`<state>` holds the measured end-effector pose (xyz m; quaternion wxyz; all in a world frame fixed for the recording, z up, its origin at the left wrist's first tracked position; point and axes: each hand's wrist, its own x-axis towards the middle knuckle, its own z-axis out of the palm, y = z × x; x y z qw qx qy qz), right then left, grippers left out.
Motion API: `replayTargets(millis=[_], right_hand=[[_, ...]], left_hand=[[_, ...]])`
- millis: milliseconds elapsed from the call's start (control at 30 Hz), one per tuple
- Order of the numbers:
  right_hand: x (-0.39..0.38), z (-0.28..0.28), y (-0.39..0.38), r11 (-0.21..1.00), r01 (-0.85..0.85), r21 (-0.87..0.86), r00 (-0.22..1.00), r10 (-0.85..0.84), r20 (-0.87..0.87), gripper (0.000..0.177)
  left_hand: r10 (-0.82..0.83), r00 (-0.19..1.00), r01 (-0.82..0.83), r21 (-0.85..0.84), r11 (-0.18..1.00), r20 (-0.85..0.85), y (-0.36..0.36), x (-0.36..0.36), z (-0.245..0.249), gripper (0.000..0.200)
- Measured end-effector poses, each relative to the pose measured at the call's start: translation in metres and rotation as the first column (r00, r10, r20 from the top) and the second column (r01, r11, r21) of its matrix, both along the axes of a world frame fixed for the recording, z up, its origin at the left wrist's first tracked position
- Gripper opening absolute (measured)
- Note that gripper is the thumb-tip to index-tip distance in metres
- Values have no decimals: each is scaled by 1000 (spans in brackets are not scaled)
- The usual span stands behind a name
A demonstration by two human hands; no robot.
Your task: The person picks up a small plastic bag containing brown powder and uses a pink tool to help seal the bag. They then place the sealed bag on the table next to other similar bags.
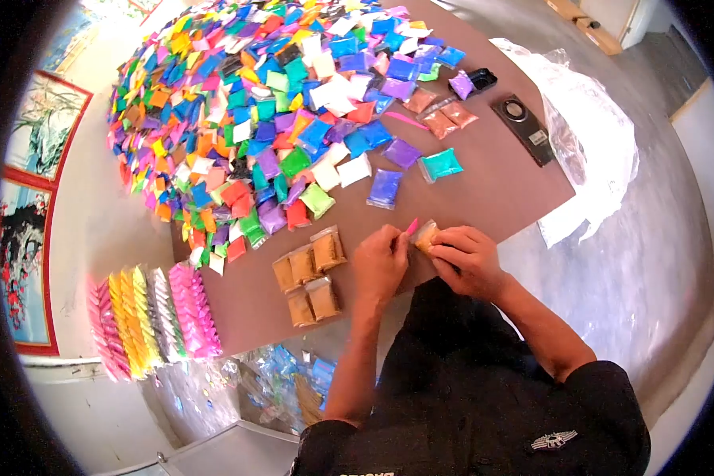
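Observation:
My left hand (379,263) pinches a small pink stick-like item (412,226) at the near edge of the brown board (500,186). My right hand (468,258) holds a small tan-orange powder packet (426,235) right beside the pink tip. The two hands nearly touch over the board's edge. Just left of my left hand lie several matching brown packets (309,274) in two short rows.
A large heap of coloured powder packets (254,111) covers the far half of the board. Loose blue, teal and purple packets (440,165) lie nearer. A black device (523,128) and a clear plastic bag (591,135) sit to the right. Stacked coloured strips (151,317) lie at left.

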<state>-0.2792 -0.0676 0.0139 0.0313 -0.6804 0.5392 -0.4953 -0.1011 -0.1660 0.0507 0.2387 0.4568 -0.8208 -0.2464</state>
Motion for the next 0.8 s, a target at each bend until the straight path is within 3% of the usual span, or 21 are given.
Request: replayTargets(millis=[167, 233, 367, 667, 733, 800], right_hand=[[1, -5, -1, 999, 15, -43, 1000, -16, -5, 18], [1, -2, 0, 999, 20, -38, 1000, -20, -9, 18], [0, -3, 0, 999, 14, -35, 1000, -14, 1, 19], [2, -4, 0, 998, 29, -52, 999, -28, 18, 21], [3, -1, 0, 998, 36, -55, 998, -34, 44, 21], [5, 0, 1, 998, 37, -57, 997, -33, 69, 22]], left_hand=[[-37, 992, 53, 129, 990, -119, 14, -15, 11, 21], [-135, 991, 132, -68, 989, -26, 12, -20, 7, 20], [-167, 985, 164, -66, 984, -38, -7, -23, -6, 20], [-77, 996, 79, -55, 995, 38, -13, -11, -3, 20], [-47, 995, 50, 29, 998, -84, 8, -9, 4, 20], [-27, 996, 34, 88, 996, -80, 24, -7, 7, 20]])
